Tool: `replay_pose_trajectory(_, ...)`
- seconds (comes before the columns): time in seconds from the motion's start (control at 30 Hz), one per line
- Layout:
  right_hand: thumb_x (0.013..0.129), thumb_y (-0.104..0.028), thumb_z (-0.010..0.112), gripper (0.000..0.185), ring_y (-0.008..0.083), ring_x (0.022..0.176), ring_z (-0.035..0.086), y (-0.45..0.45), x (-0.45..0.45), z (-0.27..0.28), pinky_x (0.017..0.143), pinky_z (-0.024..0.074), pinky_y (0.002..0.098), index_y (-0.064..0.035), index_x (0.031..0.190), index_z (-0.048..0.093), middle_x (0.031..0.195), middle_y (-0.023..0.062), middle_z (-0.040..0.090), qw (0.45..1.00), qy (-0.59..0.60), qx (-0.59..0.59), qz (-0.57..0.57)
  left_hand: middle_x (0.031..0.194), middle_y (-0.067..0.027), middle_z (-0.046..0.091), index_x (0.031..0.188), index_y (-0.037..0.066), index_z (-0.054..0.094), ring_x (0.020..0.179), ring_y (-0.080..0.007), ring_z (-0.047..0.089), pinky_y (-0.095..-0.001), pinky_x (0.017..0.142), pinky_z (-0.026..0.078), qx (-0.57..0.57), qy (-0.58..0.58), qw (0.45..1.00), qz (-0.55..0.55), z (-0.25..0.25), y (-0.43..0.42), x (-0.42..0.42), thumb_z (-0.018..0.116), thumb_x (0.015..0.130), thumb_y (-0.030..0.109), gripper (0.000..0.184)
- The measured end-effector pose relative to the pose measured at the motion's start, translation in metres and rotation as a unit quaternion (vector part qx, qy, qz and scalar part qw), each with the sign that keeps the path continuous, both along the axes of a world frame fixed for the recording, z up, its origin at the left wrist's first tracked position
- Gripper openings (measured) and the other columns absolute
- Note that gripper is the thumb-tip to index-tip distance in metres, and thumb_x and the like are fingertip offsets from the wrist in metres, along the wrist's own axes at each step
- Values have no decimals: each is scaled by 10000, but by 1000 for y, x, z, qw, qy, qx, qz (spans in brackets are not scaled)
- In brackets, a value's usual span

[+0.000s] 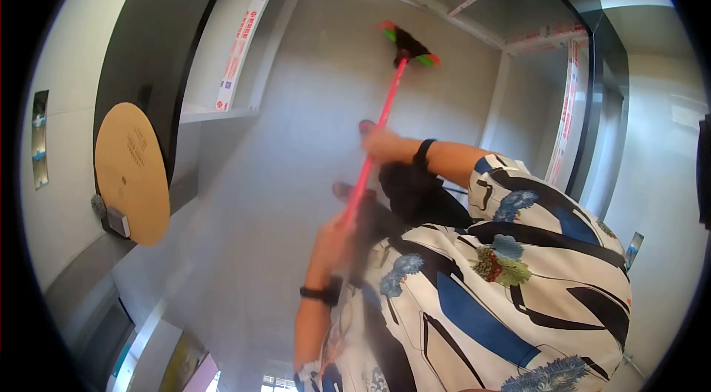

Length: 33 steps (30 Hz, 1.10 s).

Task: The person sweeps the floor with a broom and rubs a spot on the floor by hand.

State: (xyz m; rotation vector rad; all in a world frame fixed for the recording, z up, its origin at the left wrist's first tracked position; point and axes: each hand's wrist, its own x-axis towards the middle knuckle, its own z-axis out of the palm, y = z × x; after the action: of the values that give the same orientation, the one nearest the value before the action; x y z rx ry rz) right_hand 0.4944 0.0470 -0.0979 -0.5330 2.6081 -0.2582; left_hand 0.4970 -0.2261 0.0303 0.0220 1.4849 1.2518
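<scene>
A broom with a pink-red handle point(388, 99) slants across the view, its dark head point(409, 44) edged in red and green at both ends and resting on the grey floor. My right hand point(381, 144) is wrapped round the middle of the handle, a black band on its wrist. Lower down, my left hand point(335, 244) is closed round the upper end of the same handle. That hand is slightly blurred and also wears a dark wristband. My shoes point(344, 190) show partly beneath the handle.
White cabinet frames point(241, 51) with red-printed film stand at the left, top and right under black countertops point(137, 44). On the left counter lies a round tan board point(132, 170) beside a small grey block point(118, 221). Grey floor point(244, 244) lies between them.
</scene>
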Motion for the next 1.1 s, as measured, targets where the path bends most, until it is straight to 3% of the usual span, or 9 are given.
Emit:
replay_pose_trajectory(0.13,685,-187,613,113,313,821,560,101,-22,-32,715,460,433,-90,744,615,809,107,608,991,-99,43,-80,622,-22,523,1133,38,552,401,-58,448,-195,362,359,22,-94,995,-2,-16,108,-46,507,861,133,291)
replay_pose_trajectory(0.33,671,-176,616,123,311,829,575,180,-50,-54,723,471,419,-91,759,624,834,112,615,990,-66,34,-120,603,36,478,1054,101,557,409,-49,415,-184,357,313,7,-116,993,25,-25,198,-79,490,869,176,210)
replay_pose_trajectory(0.43,692,-161,590,80,310,704,615,154,-51,-65,595,487,423,-95,702,633,704,112,624,995,-49,13,-87,603,-24,513,1262,51,461,379,-73,433,-207,331,367,23,-172,982,68,-43,169,-66,491,875,117,394)
replay_pose_trajectory(0.57,666,-182,603,98,267,626,590,67,-24,-91,507,470,397,-88,659,630,637,87,598,997,1,-74,-24,598,-16,496,1287,42,424,380,-73,426,-209,336,367,-59,-178,972,144,-22,89,-18,483,888,127,412)
replay_pose_trajectory(0.67,708,-211,597,145,322,869,561,-11,-24,-32,667,424,647,-93,749,672,773,137,631,983,-129,-131,5,616,-6,505,1264,24,447,413,-69,437,-204,348,354,-119,-174,961,180,35,39,10,488,868,100,405)
replay_pose_trajectory(0.73,688,-227,631,145,314,864,567,-47,-8,-45,658,435,626,-118,770,680,777,119,632,961,-105,-257,15,629,8,505,1247,15,474,450,-60,439,-194,369,338,-153,-187,944,225,87,32,17,487,848,74,403)
replay_pose_trajectory(0.87,658,-219,660,137,309,870,570,-57,-33,36,650,432,625,-136,766,676,777,101,634,953,-157,-254,54,666,21,491,1254,17,474,482,-41,414,-176,415,328,-194,-144,952,189,131,11,19,483,852,63,405)
replay_pose_trajectory(1.0,650,-189,661,113,303,854,576,-48,-38,31,611,448,600,-124,743,660,755,81,628,968,-99,-220,75,670,42,473,1244,18,486,497,-29,394,-172,435,312,-235,-128,943,197,128,21,12,492,859,80,390)
replay_pose_trajectory(1.1,654,-182,643,86,284,798,583,14,-63,38,558,464,539,-105,690,633,699,67,604,985,-86,-128,74,621,-16,501,1310,26,402,422,-59,432,-173,379,328,-127,-130,969,167,76,39,7,530,869,136,473)
